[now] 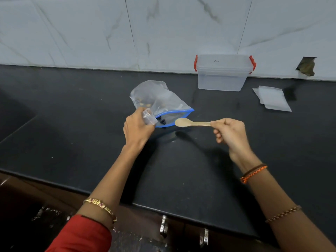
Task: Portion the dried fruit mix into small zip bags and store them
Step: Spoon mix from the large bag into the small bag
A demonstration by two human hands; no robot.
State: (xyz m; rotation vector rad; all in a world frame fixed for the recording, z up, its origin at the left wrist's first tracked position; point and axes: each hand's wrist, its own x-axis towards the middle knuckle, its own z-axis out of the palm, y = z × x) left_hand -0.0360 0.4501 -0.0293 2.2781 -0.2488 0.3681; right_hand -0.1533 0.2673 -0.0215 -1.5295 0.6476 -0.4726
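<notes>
A large clear bag with a blue zip edge (160, 100) lies on the black counter (72, 110), a few bits of dried fruit showing inside. Its blue mouth faces me. My left hand (137, 127) grips a small clear zip bag (149, 118) right at that mouth. My right hand (231, 135) pinches the handle of a wooden spoon (190, 122), whose empty bowl points left, just right of the big bag's opening.
A clear plastic box with red clips (222, 72) stands at the back against the marble wall. A few flat small zip bags (272, 98) lie to its right. A broken hole in the wall (306, 66) is at far right. Drawer handles (164, 227) sit below the counter edge.
</notes>
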